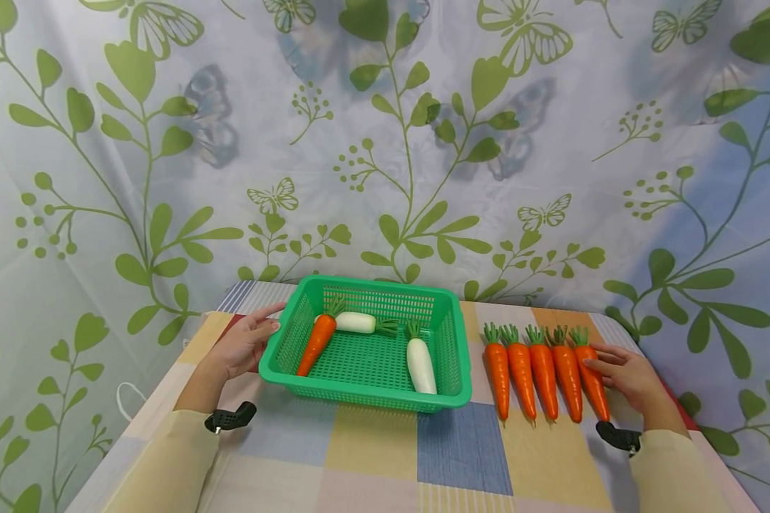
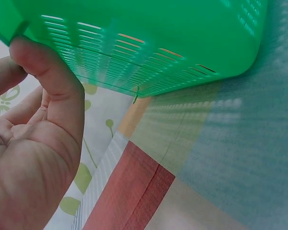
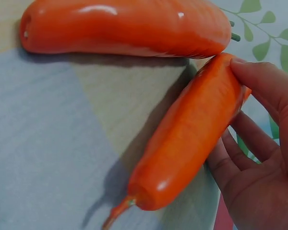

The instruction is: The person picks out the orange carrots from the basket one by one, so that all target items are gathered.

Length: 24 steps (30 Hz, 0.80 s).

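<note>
Orange carrot (image 1: pixel 592 381), last in the row on the desk (image 1: pixel 372 456), could roll from the right hand (image 1: pixel 629 377) and knock its neighbour (image 1: pixel 567 377), since only fingertips touch it. That grip is loose, not yet clenched. The left hand (image 1: pixel 240 348) rests open, thumb against the green basket (image 1: pixel 276 356).

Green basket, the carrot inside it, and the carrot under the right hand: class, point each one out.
green basket (image 1: pixel 359 394): head view, on its front rim.
carrot in the basket (image 1: pixel 316 345): head view, mid-body.
rightmost carrot (image 3: pixel 192 139): right wrist view, mid-body, beside the right hand (image 3: pixel 259 158).
</note>
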Motion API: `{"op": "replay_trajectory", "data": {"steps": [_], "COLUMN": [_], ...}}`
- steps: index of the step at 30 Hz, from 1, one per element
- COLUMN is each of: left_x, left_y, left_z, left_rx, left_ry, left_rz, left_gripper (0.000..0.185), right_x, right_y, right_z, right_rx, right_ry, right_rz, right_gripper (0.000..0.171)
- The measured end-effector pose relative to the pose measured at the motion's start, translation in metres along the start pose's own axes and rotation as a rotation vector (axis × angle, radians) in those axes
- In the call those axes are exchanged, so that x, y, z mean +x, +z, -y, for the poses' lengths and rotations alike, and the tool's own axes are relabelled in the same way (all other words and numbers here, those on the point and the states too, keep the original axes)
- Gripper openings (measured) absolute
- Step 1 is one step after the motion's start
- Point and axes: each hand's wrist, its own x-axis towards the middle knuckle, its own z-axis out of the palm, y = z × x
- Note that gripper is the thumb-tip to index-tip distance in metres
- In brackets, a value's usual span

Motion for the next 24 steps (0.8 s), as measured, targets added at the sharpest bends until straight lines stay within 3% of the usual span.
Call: {"op": "replay_trajectory", "data": {"steps": [24], "left_x": [-0.0007], "left_y": [0.0003], "left_z": [-0.0002], "left_rx": [-0.004], "left_ry": [0.000], "left_rz": [0.018], "left_gripper": [0.064], "right_x": [-0.0020], "right_y": [-0.0016], "right_z": [0.0030], "right_rx": [-0.080], "right_ry": [0.060], "right_rz": [-0.046], "right_gripper": [0.086]}}
